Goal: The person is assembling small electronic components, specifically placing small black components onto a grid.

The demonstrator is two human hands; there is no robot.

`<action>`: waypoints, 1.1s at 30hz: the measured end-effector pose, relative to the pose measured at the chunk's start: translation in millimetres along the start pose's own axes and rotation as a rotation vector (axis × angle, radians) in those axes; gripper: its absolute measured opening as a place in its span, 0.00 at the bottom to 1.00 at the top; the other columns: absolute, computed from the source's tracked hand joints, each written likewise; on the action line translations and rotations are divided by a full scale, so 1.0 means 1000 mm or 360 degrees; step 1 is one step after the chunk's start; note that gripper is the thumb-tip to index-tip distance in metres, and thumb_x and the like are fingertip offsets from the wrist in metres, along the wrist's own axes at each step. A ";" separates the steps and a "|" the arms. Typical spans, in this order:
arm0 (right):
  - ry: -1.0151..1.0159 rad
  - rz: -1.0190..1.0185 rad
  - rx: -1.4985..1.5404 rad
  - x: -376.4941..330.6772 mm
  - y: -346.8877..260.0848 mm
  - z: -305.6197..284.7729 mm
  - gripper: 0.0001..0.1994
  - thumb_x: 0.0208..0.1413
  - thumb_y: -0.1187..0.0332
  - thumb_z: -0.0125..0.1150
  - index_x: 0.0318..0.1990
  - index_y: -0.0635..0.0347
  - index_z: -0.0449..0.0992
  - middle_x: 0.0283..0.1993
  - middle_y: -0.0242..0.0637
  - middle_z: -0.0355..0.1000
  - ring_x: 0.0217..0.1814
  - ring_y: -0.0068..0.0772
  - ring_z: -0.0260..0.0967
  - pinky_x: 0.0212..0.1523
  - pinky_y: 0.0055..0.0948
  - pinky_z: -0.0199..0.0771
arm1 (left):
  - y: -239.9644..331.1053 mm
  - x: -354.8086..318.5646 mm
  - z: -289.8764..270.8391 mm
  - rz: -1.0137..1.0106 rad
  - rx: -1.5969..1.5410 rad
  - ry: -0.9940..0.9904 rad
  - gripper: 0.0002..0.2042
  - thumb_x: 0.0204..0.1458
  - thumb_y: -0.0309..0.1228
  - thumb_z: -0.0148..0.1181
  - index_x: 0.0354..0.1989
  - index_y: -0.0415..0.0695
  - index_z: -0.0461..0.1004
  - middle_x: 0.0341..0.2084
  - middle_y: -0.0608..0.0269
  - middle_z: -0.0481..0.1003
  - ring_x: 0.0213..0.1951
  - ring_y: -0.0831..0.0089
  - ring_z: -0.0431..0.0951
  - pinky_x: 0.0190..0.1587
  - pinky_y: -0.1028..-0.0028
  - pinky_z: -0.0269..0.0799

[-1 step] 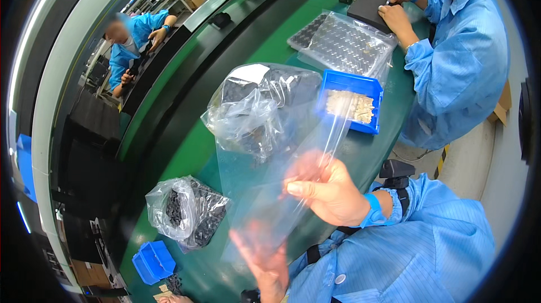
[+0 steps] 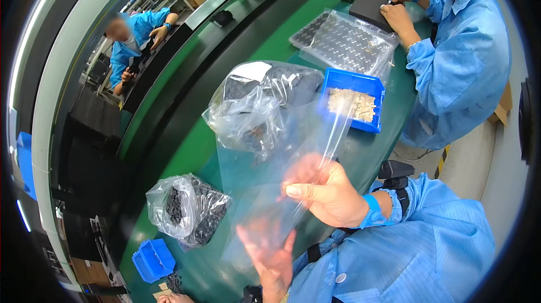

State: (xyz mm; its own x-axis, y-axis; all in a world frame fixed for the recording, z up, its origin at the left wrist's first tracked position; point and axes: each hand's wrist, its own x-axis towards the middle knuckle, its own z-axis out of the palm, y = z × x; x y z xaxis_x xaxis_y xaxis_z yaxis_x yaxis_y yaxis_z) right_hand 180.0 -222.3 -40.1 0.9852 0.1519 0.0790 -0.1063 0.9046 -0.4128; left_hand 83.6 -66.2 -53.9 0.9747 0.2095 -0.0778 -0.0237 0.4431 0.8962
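Presently, near the larger blue bin (image 2: 365, 127), I'm seeing the right hand (image 2: 331, 195) pinching clear film (image 2: 256, 187), left hand (image 2: 273, 262) spreading open behind it.

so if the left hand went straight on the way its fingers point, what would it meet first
The left hand would probably meet the clear plastic film overlapping it first; beyond, the large filled bag looks roughly in line, though depth is unclear.

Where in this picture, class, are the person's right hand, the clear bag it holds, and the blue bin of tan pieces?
Right hand (image 2: 331, 197): head view, middle of the hand.
Clear bag (image 2: 253, 186): head view, film left of that hand.
Blue bin (image 2: 355, 80): head view, far inner wall.
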 end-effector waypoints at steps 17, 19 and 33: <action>-0.0605 0.0581 -0.1005 -0.058 -0.053 -0.021 0.24 0.47 0.75 0.62 0.53 0.60 0.62 0.46 0.41 0.70 0.49 0.30 0.68 0.48 0.29 0.69 | 0.035 -0.052 -0.067 0.0490 0.0888 0.0427 0.03 0.44 0.19 0.58 0.25 0.33 0.70 0.21 0.60 0.72 0.22 0.75 0.70 0.28 0.77 0.69; -0.0583 0.0826 -0.1170 -0.071 -0.063 -0.021 0.25 0.47 0.73 0.62 0.54 0.60 0.62 0.44 0.39 0.71 0.47 0.25 0.68 0.46 0.27 0.71 | 0.032 -0.065 -0.057 0.0575 0.0860 0.0439 0.06 0.42 0.21 0.60 0.20 0.34 0.70 0.16 0.61 0.70 0.18 0.76 0.68 0.23 0.78 0.66; 0.0163 -0.0450 -0.2674 -0.198 -0.149 0.009 0.05 0.49 0.76 0.58 0.34 0.66 0.75 0.29 0.41 0.74 0.27 0.28 0.74 0.23 0.23 0.74 | -0.018 -0.023 -0.072 -0.0191 0.0387 -0.0885 0.14 0.46 0.21 0.59 0.43 0.31 0.70 0.33 0.46 0.75 0.34 0.67 0.75 0.39 0.73 0.71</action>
State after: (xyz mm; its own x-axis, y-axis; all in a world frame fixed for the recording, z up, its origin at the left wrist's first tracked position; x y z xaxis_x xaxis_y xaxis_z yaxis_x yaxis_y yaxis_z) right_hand -0.4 -383.7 14.0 0.9581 -0.0126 0.2860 0.2421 -0.4975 -0.8330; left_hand 45.3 -16.2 -99.8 0.9389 -0.3441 -0.0038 0.0810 0.2103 0.9743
